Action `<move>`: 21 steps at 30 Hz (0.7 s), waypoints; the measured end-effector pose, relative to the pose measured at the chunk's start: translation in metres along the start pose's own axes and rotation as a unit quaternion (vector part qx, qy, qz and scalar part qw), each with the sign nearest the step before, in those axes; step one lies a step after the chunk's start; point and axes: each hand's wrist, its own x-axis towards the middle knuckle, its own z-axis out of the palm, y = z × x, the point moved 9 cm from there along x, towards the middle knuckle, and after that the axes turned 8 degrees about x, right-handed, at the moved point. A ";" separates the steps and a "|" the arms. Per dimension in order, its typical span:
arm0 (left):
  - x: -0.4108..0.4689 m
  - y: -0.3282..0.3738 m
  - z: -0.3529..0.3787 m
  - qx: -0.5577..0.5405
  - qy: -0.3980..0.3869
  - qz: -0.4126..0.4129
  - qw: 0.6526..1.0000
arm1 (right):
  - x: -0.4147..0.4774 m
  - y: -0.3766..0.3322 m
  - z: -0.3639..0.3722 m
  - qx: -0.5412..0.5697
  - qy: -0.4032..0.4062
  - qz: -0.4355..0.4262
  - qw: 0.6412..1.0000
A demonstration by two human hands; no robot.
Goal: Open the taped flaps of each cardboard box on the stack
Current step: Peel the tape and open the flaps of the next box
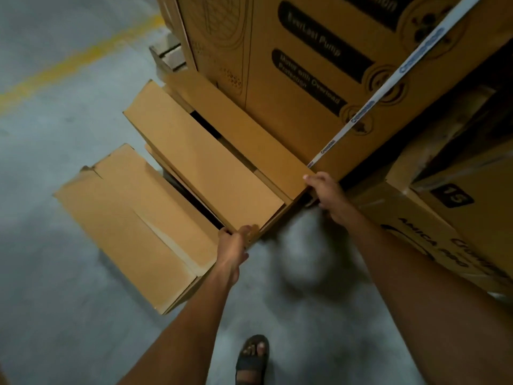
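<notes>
Person, seen from the head camera. Two arms, bare along each forearm (177,326) down to the left hand (233,243) and right hand (326,193). One foot in a dark, open-toed sandal (252,362) with broad straps.

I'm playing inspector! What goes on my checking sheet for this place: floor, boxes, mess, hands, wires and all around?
Surface: grey concrete floor, yellow line painted across it.
Job's things: near flap and far flap of one box folded open; lower flap open below; printed box above, crossed by white tape.
Clutter: nothing seen.
Hands: left hand grips near flap's edge; right hand grips far flap's end.
Cables: nothing seen.
Surroundings: more printed boxes at right; sandalled foot below.
</notes>
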 end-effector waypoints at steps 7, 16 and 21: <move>0.055 -0.025 0.010 -0.033 -0.015 0.005 0.999 | 0.078 0.009 0.017 -0.132 0.007 -0.036 0.991; 0.001 0.036 -0.043 -0.143 0.049 0.098 0.984 | 0.021 -0.046 0.031 -0.053 -0.046 -0.099 0.993; -0.047 0.095 -0.086 -0.171 0.079 0.136 0.973 | -0.050 -0.094 0.043 0.018 -0.037 -0.111 0.993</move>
